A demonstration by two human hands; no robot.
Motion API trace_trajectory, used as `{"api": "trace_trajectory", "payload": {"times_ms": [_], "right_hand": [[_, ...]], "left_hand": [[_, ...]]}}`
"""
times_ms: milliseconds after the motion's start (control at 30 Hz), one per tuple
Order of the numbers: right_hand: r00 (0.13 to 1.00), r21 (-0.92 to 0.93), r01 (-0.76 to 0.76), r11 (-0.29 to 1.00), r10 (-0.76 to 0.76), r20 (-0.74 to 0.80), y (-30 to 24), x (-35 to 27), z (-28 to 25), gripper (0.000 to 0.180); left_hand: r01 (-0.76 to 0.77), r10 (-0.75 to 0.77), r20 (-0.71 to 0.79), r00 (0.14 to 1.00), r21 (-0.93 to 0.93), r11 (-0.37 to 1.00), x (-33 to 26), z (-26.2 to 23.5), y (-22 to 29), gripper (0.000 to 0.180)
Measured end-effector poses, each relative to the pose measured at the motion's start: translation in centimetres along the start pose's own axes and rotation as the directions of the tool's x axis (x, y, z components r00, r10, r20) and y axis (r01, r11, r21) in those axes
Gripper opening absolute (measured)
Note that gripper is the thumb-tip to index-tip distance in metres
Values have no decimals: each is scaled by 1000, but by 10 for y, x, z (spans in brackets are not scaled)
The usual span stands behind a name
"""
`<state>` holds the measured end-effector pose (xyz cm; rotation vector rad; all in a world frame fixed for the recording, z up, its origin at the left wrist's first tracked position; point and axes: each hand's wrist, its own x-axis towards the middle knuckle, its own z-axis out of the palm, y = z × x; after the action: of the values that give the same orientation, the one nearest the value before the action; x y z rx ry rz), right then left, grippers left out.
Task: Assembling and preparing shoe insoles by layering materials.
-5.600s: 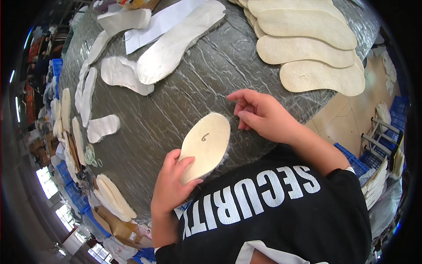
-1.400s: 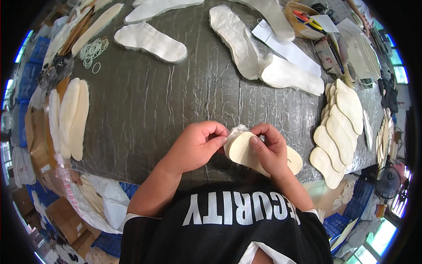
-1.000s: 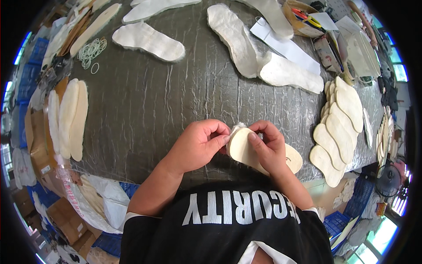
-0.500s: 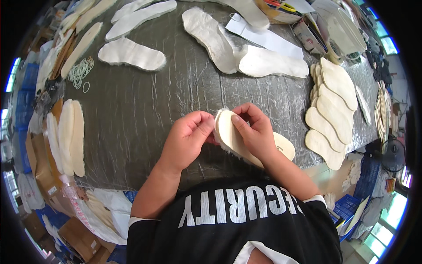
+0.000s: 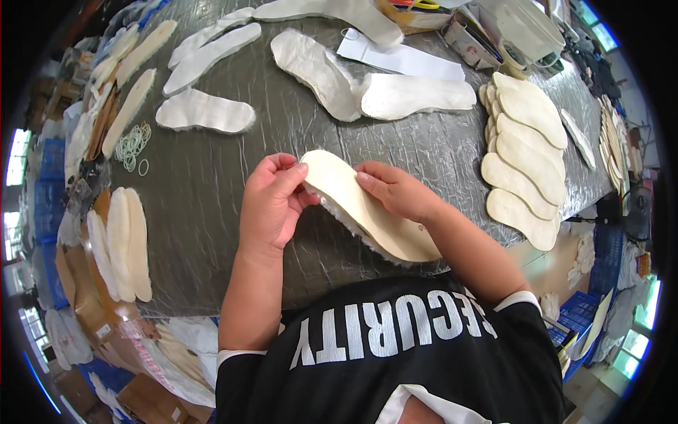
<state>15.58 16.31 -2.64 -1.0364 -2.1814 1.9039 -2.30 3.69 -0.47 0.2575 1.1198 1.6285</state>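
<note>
Low over the near half of the table, I hold a cream insole (image 5: 397,233) with white fleece along its lower edge. It lies slanted, one rounded end up at the left and the other toward my body. My left hand (image 5: 272,201) pinches the upper left end between thumb and fingers. My right hand (image 5: 404,192) grips the far long edge, thumb on the smooth face and the other fingers mostly hidden beneath. To the right, a fanned stack of cream insoles (image 5: 522,166) rests on the table.
White fleecy insoles (image 5: 418,95) lie across the far side, beside a folded white paper (image 5: 402,55). Rubber bands (image 5: 132,146) sit at the left, above upright-lying insoles (image 5: 120,244). A box of tools (image 5: 474,37) and a pale tub (image 5: 526,32) stand far right on the dark table (image 5: 205,212).
The insole has turned and swung so its smooth face shows at full length. My left hand has shifted left and up with its end; my right hand has slid along the edge.
</note>
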Motion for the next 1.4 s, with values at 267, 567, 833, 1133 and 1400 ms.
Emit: {"api": "trace_trajectory", "payload": {"times_ms": [267,567,833,1133,1400], "right_hand": [[851,577,-506,641,265,453,19,8,5,28],[747,536,-602,592,178,641,31,0,34,23],[722,545,-632,552,164,672,24,-13,33,18],[729,564,-654,504,221,648,25,-17,35,23],[727,552,-638,536,184,662,29,-18,35,24]], "left_hand": [[-709,586,526,617,694,124,-35,19,3,22],[-770,329,796,507,590,-241,-48,36,3,22],[-768,212,822,528,569,-294,-50,42,-2,22],[-791,149,814,562,581,-193,-59,50,-3,18],[-803,111,855,507,515,-300,-55,43,-12,20]]}}
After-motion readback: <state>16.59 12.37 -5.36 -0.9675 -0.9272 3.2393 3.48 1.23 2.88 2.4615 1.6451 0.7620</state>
